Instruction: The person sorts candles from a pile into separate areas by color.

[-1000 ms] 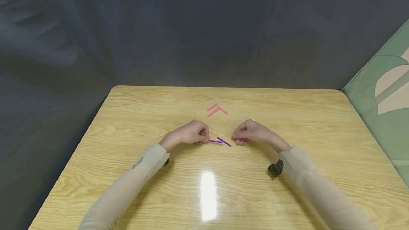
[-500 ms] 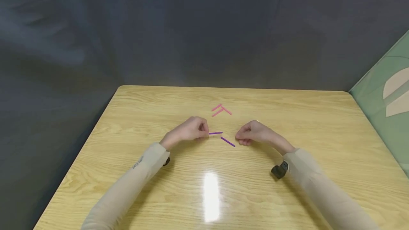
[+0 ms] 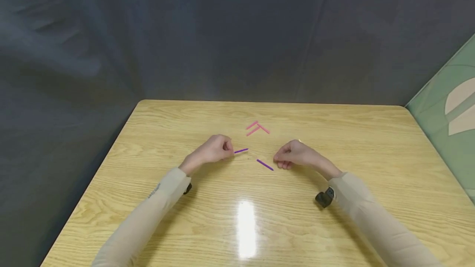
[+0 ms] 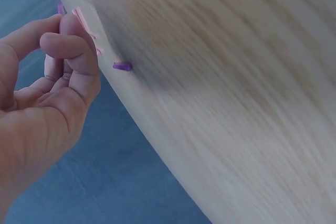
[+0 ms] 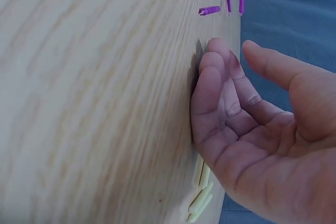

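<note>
In the head view my left hand [image 3: 214,149] pinches a thin purple stick [image 3: 241,151] by one end, its other end pointing right. A second purple stick [image 3: 265,165] lies slanted on the table between the hands. My right hand [image 3: 295,153] rests on the table just right of that stick; in the right wrist view its thumb stands apart from loosely bent fingers, with nothing between them. Another purple stick [image 4: 122,66] lies on the table near the left hand in the left wrist view. Several pale yellow sticks [image 5: 200,174] lie beside the right hand, mostly hidden from the head view.
Farther back on the wood-grain table [image 3: 178,122], three pink sticks [image 3: 253,130] lie in an angled arrangement. A dark curtain [image 3: 237,36] hangs behind the table, and a green patterned panel [image 3: 441,90] stands at the right.
My left hand has lifted its purple stick off the spot beside the other one and moved it away and to the left, turning it slightly. The right hand has stayed in place.
</note>
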Demonstrator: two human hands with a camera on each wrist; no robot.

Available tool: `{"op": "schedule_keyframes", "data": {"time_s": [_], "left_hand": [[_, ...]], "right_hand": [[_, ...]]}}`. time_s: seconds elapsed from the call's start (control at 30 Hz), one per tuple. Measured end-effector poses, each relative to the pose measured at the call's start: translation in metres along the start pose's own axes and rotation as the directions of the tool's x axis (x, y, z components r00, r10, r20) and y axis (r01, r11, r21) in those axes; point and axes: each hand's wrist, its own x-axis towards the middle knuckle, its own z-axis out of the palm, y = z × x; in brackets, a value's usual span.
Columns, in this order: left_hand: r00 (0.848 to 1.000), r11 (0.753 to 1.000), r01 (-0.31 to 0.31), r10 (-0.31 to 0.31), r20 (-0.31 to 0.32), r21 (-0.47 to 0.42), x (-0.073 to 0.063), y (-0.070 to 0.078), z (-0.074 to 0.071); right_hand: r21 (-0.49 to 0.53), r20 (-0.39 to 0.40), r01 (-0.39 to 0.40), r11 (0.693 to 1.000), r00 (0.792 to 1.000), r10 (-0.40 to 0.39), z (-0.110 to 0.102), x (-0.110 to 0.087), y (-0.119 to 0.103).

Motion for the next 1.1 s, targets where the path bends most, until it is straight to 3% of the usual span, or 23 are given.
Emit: {"op": "schedule_keyframes", "data": {"time_s": [0.23, 0.57, 0.87, 1.1], "left_hand": [[1.000, 1.000, 0.007, -0.007, -0.024, 0.006, -0.004, -0.008, -0.004], [0.998, 0.999, 0.039, -0.040, -0.046, -0.026, -0.007, -0.013, -0.009], [0.995, 0.997, 0.074, -0.072, -0.075, 0.022, -0.007, -0.016, -0.009], [0.985, 0.993, 0.113, -0.106, -0.140, 0.042, -0.008, -0.020, -0.010]], "right_hand": [[-0.005, 0.005, 0.028, 1.000, 1.000, -0.028, 0.011, -0.001, -0.002], [-0.113, -0.025, 0.102, 0.988, 0.994, -0.106, 0.015, 0.001, -0.001], [-0.160, -0.020, 0.068, 0.985, 0.997, -0.072, 0.018, 0.006, 0.001], [-0.178, 0.009, 0.078, 0.981, 0.997, -0.077, 0.017, 0.007, -0.002]]}}
